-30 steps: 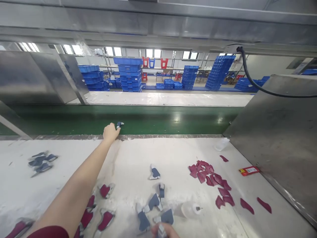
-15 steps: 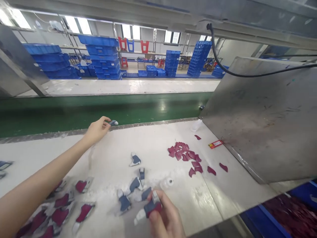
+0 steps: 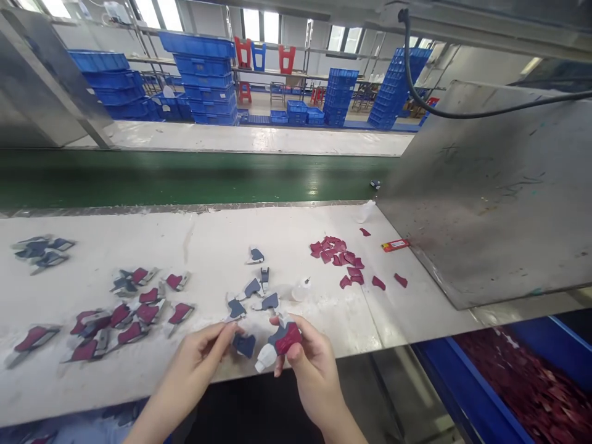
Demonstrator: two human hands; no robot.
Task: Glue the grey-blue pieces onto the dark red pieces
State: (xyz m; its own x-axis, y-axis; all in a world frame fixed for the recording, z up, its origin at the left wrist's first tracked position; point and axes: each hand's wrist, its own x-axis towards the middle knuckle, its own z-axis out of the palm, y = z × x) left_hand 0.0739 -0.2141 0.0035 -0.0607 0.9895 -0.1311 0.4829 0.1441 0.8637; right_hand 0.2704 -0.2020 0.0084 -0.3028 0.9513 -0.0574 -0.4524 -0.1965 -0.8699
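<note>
My right hand (image 3: 314, 357) grips a small white and blue-grey plastic part (image 3: 280, 340) with a maroon piece on its side, thumb against the maroon. Close to its left, my left hand (image 3: 203, 354) pinches a blue-grey plastic part (image 3: 243, 345) at the fingertips. Just beyond the hands lie several blue-grey parts (image 3: 252, 288) and a small whitish bottle (image 3: 301, 290). Flat maroon pieces (image 3: 335, 250) are heaped loosely farther right. On the left, several maroon-sided parts (image 3: 148, 312) lie in a cluster.
A green conveyor belt (image 3: 222, 179) runs behind the white table (image 3: 222, 231). A metal panel (image 3: 499, 203) stands at the right. Below right, a blue bin (image 3: 467, 388) holds maroon pieces. More blue-grey parts (image 3: 44, 250) lie far left; a red packet (image 3: 395, 245) lies by the panel.
My left hand has come back from the green belt's edge to beside my right hand, with a blue-grey part in its fingers. My right hand still holds its part. The view has shifted.
</note>
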